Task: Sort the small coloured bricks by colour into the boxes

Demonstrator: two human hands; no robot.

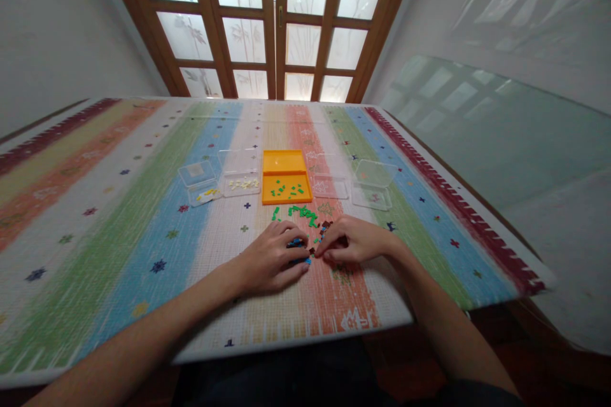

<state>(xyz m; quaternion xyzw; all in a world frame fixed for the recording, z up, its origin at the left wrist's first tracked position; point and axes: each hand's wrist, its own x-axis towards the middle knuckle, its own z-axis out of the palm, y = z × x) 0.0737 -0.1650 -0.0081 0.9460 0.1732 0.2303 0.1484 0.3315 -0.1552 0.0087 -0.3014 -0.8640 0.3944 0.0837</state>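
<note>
My left hand (pixel 277 259) lies on the tablecloth, its fingers curled around small blue toy bricks (pixel 296 243) that show between them. Just to its right, my right hand (pixel 351 240) is closed in a pinch at the table surface; whatever is between its fingertips is too small to make out. Dark brown bricks (pixel 326 226) lie against the right fingers, and a brown piece (pixel 312 251) sits between both hands. Beyond the fingers spreads a loose pile of green bricks (pixel 304 213).
An opened orange case (pixel 287 163) holding several green pieces stands behind the pile. To its left are clear boxes with cream pieces (pixel 243 184) and yellow pieces (pixel 208 194). Two more clear boxes, one nearer (pixel 329 196) and one farther right (pixel 371 206), stand open. A striped cloth (pixel 200 267) covers the table.
</note>
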